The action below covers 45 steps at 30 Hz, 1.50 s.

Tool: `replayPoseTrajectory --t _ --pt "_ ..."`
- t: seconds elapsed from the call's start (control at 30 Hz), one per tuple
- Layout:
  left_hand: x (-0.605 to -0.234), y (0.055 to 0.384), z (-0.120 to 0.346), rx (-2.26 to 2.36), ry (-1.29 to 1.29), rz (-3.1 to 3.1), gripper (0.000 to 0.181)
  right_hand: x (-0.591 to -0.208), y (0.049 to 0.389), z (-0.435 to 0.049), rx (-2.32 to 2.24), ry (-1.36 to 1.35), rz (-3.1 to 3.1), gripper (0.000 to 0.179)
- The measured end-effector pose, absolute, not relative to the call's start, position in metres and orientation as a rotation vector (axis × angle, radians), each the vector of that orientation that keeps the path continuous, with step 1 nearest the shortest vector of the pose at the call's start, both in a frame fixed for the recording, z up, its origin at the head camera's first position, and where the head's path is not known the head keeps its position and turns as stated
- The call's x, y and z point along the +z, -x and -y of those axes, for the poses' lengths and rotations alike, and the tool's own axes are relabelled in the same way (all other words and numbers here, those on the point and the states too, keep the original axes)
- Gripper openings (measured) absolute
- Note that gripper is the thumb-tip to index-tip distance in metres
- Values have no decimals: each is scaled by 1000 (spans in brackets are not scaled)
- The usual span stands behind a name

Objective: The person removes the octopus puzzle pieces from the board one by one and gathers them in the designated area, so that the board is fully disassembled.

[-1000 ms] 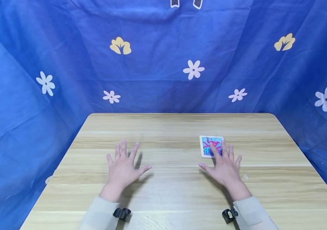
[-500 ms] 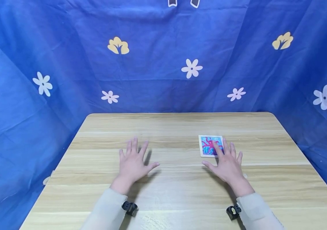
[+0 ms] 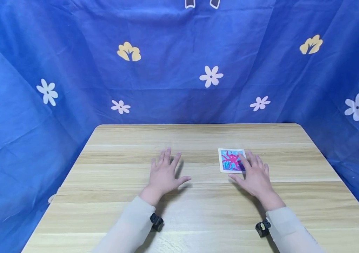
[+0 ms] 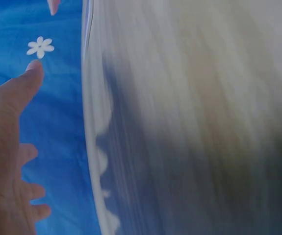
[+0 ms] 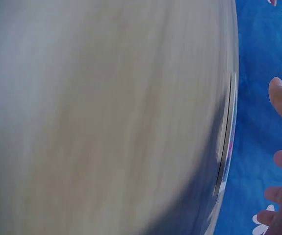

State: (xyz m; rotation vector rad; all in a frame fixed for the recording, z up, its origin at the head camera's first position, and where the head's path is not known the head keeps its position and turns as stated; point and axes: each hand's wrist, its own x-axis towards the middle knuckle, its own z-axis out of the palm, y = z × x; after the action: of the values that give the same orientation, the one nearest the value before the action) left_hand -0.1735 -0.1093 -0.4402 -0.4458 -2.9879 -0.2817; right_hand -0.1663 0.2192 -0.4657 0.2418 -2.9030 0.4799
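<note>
A square picture tile with a white border and a pink octopus on blue lies flat on the wooden table, right of centre. My right hand hovers at its lower right corner, fingers spread and index finger overlapping the tile in the head view. The right wrist view shows the tile edge-on, with the right hand's thumb and fingers apart from it. My left hand is over the table left of centre, fingers spread, holding nothing. In the left wrist view the left hand has its thumb stretched out above the tabletop.
The light wood table has rounded far corners. A blue cloth with flowers hangs behind it and along both sides. Each sleeve carries a small black camera mount, one on the left wrist and one on the right wrist.
My left hand has moved right across the table toward the middle. The right hand has shifted slightly right, uncovering more of the tile. The tile lies where it was.
</note>
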Motion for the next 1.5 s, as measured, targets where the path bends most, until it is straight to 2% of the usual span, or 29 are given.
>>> replayPoseTrajectory --t 0.83,1.5 --pt "-449 195 35 -276 697 3083 87 -468 182 -256 407 -420 2948 82" --pt "-447 213 -4 -152 862 3128 76 -474 188 -273 420 -537 2993 73"
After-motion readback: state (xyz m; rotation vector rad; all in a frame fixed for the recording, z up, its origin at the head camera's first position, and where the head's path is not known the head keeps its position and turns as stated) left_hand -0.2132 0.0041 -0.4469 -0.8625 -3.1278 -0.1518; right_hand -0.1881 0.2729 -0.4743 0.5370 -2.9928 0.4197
